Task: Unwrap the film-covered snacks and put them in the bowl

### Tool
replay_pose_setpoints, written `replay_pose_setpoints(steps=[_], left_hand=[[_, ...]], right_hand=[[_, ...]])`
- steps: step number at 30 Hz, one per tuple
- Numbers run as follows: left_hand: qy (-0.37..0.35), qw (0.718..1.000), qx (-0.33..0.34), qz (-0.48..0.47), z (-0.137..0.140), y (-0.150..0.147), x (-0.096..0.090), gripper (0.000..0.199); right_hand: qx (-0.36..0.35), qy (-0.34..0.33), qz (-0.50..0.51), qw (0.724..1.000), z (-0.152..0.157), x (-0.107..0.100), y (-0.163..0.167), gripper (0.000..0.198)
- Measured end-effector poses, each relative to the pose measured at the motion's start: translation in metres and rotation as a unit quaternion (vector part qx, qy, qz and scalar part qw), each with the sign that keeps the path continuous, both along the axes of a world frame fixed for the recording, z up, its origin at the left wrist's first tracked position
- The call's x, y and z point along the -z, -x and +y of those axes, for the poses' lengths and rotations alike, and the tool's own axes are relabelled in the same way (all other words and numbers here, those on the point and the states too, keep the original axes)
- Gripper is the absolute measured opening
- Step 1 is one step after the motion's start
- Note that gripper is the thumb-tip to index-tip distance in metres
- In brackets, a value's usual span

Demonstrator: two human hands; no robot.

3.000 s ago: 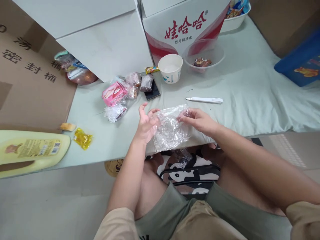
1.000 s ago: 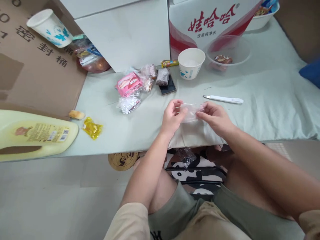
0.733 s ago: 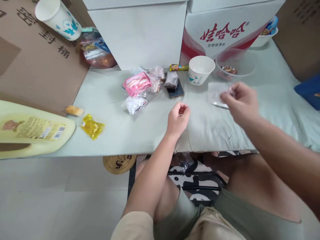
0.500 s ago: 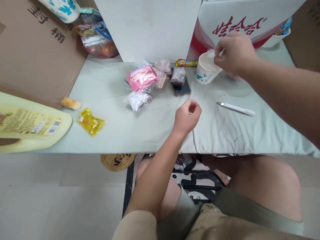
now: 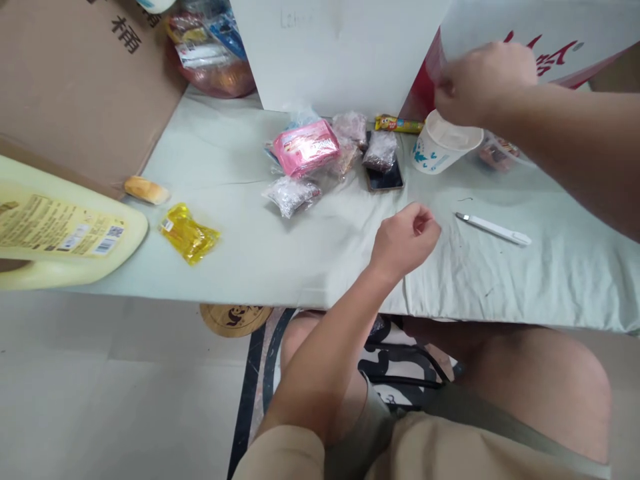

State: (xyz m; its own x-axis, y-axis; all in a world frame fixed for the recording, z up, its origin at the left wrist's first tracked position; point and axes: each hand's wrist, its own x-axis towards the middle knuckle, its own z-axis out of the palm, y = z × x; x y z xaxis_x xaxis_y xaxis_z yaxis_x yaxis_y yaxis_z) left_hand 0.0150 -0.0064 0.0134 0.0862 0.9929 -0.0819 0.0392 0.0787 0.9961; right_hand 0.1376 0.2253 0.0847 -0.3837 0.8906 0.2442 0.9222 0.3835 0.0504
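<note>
My right hand (image 5: 480, 83) is raised above the white paper cup (image 5: 443, 143) with blue leaf prints. Its fingers are pinched together and smeared by motion; a faint whitish blur shows beside the fingertips, too unclear to name. Over the cloth-covered table, my left hand (image 5: 407, 240) is curled with thumb and fingers together, and whatever it may hold is hidden. To the right of it lies a white utility knife (image 5: 493, 229). Beyond the left hand, a clear-wrapped dark snack (image 5: 381, 152) rests on a black phone (image 5: 385, 177).
A pink snack packet (image 5: 307, 147) lies among clear-wrapped snacks. Behind the cup lies a yellow stick packet (image 5: 399, 125). At left are a bread roll (image 5: 147, 190), a yellow wrapper (image 5: 189, 233) and a large pale-yellow jug (image 5: 75, 230). White boxes (image 5: 340, 53) stand along the back.
My right hand has lifted up from the cup's rim, where it held a small translucent piece. The left hand stays curled. The whole view has shifted slightly.
</note>
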Motion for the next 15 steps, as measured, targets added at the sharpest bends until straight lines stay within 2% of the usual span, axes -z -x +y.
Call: replay_pose_setpoints(steps=[1, 3, 5, 7, 10, 13, 15], left_hand=[[0.0, 1.0, -0.001, 0.004, 0.0, 0.0, 0.0, 0.008], [0.0, 1.0, -0.001, 0.013, 0.001, -0.002, 0.0, 0.008], [-0.006, 1.0, 0.001, 0.02, 0.0, -0.002, 0.001, 0.009], [-0.013, 1.0, 0.001, 0.027, -0.002, -0.002, 0.002, 0.01], [-0.019, 0.999, 0.0, 0.03, -0.005, -0.001, 0.005, 0.01], [-0.016, 1.0, -0.007, 0.023, -0.005, 0.003, 0.009, 0.01], [0.011, 1.0, -0.021, -0.002, -0.003, 0.007, 0.01, 0.008]], right_hand=[[0.026, 0.006, -0.044, 0.999, -0.015, -0.005, 0.012, 0.032], [-0.019, 0.088, -0.079, 0.993, -0.042, -0.004, 0.035, 0.046], [-0.071, 0.155, -0.106, 0.98, -0.059, 0.009, 0.053, 0.061], [-0.082, 0.184, -0.118, 0.972, -0.065, 0.027, 0.061, 0.063], [-0.085, 0.158, -0.09, 0.98, -0.064, 0.044, 0.055, 0.058], [-0.102, 0.101, 0.016, 0.989, -0.078, 0.042, 0.033, 0.052], [-0.128, 0.059, 0.1, 0.985, -0.103, 0.038, 0.014, 0.048]])
